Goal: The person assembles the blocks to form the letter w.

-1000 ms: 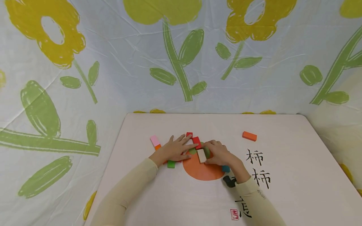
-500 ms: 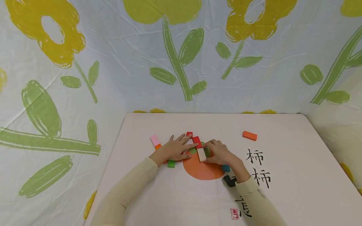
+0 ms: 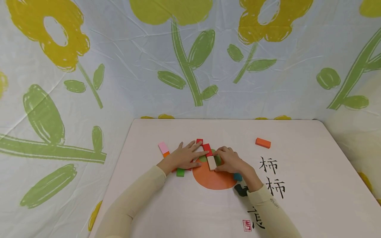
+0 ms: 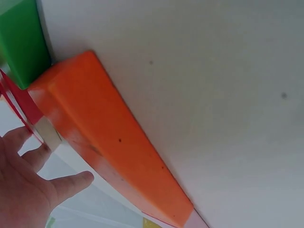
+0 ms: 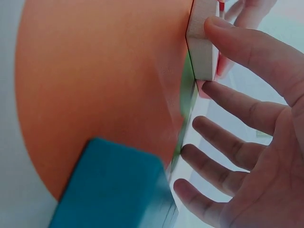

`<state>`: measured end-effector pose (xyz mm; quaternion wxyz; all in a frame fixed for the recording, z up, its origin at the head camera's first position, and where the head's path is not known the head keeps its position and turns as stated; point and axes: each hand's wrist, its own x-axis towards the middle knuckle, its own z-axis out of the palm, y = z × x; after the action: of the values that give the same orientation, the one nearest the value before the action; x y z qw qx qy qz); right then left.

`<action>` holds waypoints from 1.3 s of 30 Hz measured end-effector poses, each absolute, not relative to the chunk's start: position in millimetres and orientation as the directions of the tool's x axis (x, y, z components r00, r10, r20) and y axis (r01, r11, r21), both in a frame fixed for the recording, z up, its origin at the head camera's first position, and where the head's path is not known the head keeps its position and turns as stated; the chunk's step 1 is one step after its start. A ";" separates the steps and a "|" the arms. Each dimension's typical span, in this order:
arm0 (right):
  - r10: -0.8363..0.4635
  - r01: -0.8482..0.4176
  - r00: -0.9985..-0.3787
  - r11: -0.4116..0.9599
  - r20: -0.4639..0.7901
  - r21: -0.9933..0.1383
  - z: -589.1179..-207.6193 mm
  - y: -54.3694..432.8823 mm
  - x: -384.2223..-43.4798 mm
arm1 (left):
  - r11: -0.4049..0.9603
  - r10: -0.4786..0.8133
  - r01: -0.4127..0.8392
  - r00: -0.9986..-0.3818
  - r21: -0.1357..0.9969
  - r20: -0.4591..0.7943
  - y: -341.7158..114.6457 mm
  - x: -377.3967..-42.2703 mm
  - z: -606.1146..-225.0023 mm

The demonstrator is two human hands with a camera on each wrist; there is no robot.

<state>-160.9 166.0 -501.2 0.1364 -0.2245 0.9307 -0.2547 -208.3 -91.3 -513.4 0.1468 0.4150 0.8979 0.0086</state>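
In the head view my right hand [image 3: 230, 161] pinches a pale wooden block [image 3: 211, 163] with thumb and index finger. The right wrist view shows the thumb on the block's side, the index fingertip at its end corner, and the other fingers extended. That block lies end to end with a red block [image 3: 207, 149], over a printed orange fruit. My left hand [image 3: 181, 158] is spread flat with straight fingers. One fingertip rests on this red block, another on a smaller red block [image 3: 199, 141] farther back. Part of the block row is hidden beneath the left hand.
Left of the left hand lie a pink block [image 3: 163, 147], a green block [image 3: 180, 172] and an orange block [image 4: 114, 142]. A blue block [image 5: 109, 190] sits under the right wrist. Another orange block [image 3: 263, 142] lies apart at the right. A flowered cloth [image 3: 143, 66] hangs behind the table.
The pale block has shifted slightly back and left, straightening against the red block, with the right hand following. The left hand keeps its place.
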 end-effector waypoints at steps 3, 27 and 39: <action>-0.486 -0.342 -0.862 0.771 -0.148 -0.538 -502.0 164.8 -161.1 | 0.653 0.750 0.744 -0.611 0.139 -0.253 -91.5 -208.1 -513.3; -0.498 -0.356 -0.858 0.755 -0.127 -0.551 -502.4 164.4 -160.9 | 0.654 0.748 0.746 -0.611 0.127 -0.260 -92.0 -209.2 -514.7; -0.504 -0.362 -0.855 0.751 -0.124 -0.553 -501.9 165.9 -161.7 | 0.646 0.754 0.755 -0.608 0.115 -0.250 -90.6 -210.0 -515.0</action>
<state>-161.7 165.9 -501.9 0.1338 -0.2336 0.9260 -0.2646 -210.0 -90.6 -515.0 0.1388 0.4207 0.8965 -0.0008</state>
